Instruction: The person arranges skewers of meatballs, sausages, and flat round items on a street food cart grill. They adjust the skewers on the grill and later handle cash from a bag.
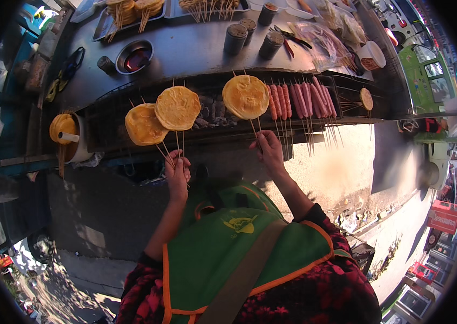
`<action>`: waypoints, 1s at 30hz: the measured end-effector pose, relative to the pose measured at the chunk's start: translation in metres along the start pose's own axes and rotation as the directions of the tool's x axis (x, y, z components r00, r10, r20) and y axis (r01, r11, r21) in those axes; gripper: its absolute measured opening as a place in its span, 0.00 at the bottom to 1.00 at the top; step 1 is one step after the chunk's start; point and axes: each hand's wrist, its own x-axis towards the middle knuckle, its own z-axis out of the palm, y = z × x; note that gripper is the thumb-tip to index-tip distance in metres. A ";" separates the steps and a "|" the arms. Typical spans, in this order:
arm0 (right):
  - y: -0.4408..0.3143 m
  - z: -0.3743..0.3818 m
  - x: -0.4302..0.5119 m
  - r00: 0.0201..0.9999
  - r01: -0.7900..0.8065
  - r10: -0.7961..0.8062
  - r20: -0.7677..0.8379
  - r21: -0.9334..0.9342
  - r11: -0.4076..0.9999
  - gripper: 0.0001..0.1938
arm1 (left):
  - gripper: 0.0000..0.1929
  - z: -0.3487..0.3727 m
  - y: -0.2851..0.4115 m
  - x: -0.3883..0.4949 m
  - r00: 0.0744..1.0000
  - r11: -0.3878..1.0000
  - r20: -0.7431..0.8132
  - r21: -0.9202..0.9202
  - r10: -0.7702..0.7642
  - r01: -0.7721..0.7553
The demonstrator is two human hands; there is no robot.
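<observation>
My left hand (pixel 178 172) grips the wooden skewers of two round flatbreads above the charcoal grill (pixel 212 107). The right one of these, a golden flatbread (pixel 178 108), overlaps a second flatbread (pixel 144 124) at its left. In my right hand (pixel 269 152) are the skewers of another browned flatbread (pixel 246 97), also over the grill. Just right of it lie reddish skewered sausages (pixel 280 102), then several pink sausage skewers (pixel 312 99), their sticks hanging over the front edge. Grey charcoal shows between the flatbreads.
Behind the grill, a steel counter (pixel 188 48) carries seasoning shakers (pixel 235 38), a metal bowl (pixel 134 56), pliers-like tools (pixel 291 40) and trays of skewered food (pixel 131 16). A white container (pixel 81 141) with skewered flatbreads hangs at left. One small flatbread (pixel 366 99) rests at the grill's right end.
</observation>
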 end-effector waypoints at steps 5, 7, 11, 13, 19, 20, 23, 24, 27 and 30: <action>0.045 -0.016 0.026 0.993 -0.044 0.033 -0.111 -0.094 0.995 0.10 | 0.14 0.002 -0.004 0.003 0.998 0.996 0.035 -0.070 -0.054 0.056; 0.057 -0.020 0.037 0.992 -0.043 0.028 -0.122 -0.124 0.991 0.10 | 0.16 0.007 -0.006 0.001 0.997 0.992 0.027 -0.097 -0.077 0.079; 0.055 -0.030 0.037 0.987 -0.099 0.092 -0.129 -0.055 0.994 0.14 | 0.17 0.009 -0.006 -0.002 0.995 0.990 0.022 -0.105 -0.097 0.099; 0.041 -0.035 0.022 0.942 0.149 -0.287 -0.172 -0.550 0.821 0.16 | 0.17 0.009 -0.006 -0.004 0.994 0.986 0.038 -0.122 -0.107 0.110; 0.020 0.021 -0.013 0.969 0.121 -0.008 0.249 -0.442 0.889 0.15 | 0.15 0.039 -0.030 -0.014 0.979 0.967 0.176 -0.213 -0.102 0.139; 0.023 0.036 -0.013 0.931 0.129 0.001 0.364 -0.332 0.934 0.14 | 0.14 0.049 -0.037 -0.014 0.982 0.973 0.162 -0.195 -0.092 0.124; 0.033 0.062 -0.009 0.957 0.033 0.046 0.288 -0.263 0.964 0.13 | 0.12 0.069 -0.057 -0.013 0.993 0.991 0.117 -0.135 0.026 -0.010; 0.035 0.063 -0.006 0.964 0.002 0.075 0.255 -0.288 0.958 0.11 | 0.11 0.072 -0.060 -0.007 0.985 0.986 0.101 -0.114 0.137 -0.125; 0.039 0.058 0.002 0.978 -0.009 0.038 0.207 -0.137 0.991 0.09 | 0.11 0.054 -0.061 0.001 0.984 0.986 0.112 -0.112 0.136 -0.124; 0.042 0.053 0.010 0.959 -0.187 0.183 0.217 -0.002 0.982 0.09 | 0.11 0.007 -0.044 0.011 0.980 0.990 0.195 -0.122 -0.040 0.065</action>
